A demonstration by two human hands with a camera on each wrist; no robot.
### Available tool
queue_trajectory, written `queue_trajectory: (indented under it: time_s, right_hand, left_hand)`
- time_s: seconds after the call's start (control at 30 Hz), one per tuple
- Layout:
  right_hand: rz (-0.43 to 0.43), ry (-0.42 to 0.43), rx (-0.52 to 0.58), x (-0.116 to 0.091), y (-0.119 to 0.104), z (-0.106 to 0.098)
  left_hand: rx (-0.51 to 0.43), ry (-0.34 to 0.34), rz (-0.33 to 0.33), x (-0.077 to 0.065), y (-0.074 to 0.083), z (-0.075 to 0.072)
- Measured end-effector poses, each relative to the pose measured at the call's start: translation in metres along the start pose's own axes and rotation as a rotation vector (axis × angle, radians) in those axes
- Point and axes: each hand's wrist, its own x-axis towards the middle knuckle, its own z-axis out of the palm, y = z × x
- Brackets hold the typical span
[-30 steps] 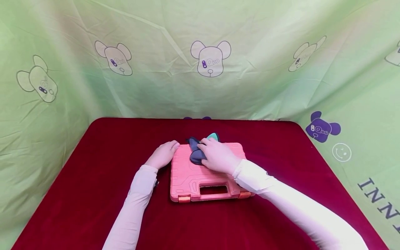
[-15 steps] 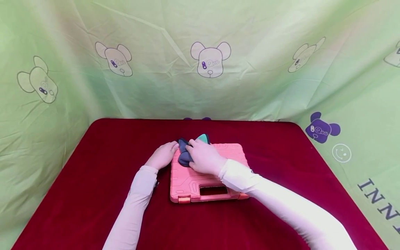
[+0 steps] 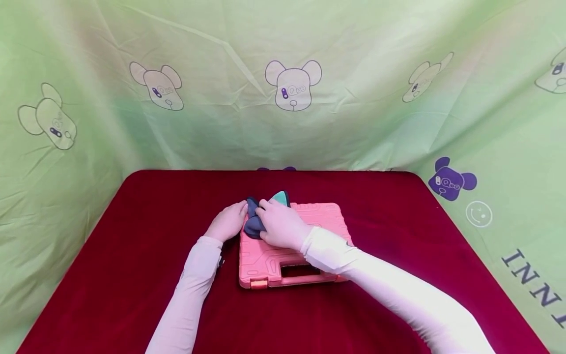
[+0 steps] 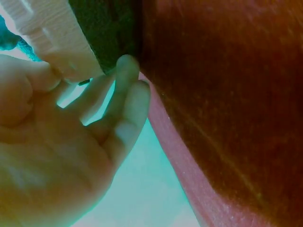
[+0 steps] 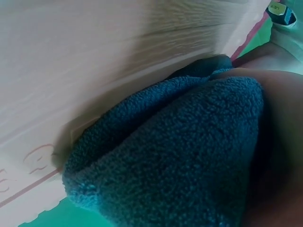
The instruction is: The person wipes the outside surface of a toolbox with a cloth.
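Note:
A pink plastic carrying case lies flat on the table, its handle and orange latches toward me. My left hand grips the case's far left corner, thumb and fingers around the edge in the left wrist view. My right hand holds a folded cloth, dark blue with a green part, against the case's top near that corner. Up close in the right wrist view, the cloth looks like fluffy towelling and covers most of the right fingers.
A dark red cloth covers the table. Light green curtains printed with bear heads hang behind it and at both sides.
The right hand has slid the cloth leftward across the case's top, up to the left hand. The left hand has stayed at the corner, and the case has hardly moved.

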Motion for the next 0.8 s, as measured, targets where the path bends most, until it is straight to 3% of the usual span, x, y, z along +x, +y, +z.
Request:
queue_trajectory:
  time_s: [0.17, 0.5, 0.8]
  right_hand:
    - [0.009, -0.004, 0.018, 0.000, -0.001, 0.002]
    - [-0.052, -0.004, -0.013, -0.011, -0.014, 0.003]
    - [-0.113, 0.068, -0.072, -0.025, -0.025, 0.004]
  left_hand:
    - [0.011, 0.002, -0.005, 0.000, -0.001, 0.000]
    - [-0.082, 0.049, 0.019, 0.001, -0.004, 0.001]
    - [-0.104, 0.048, 0.021, 0.000, -0.005, 0.000]
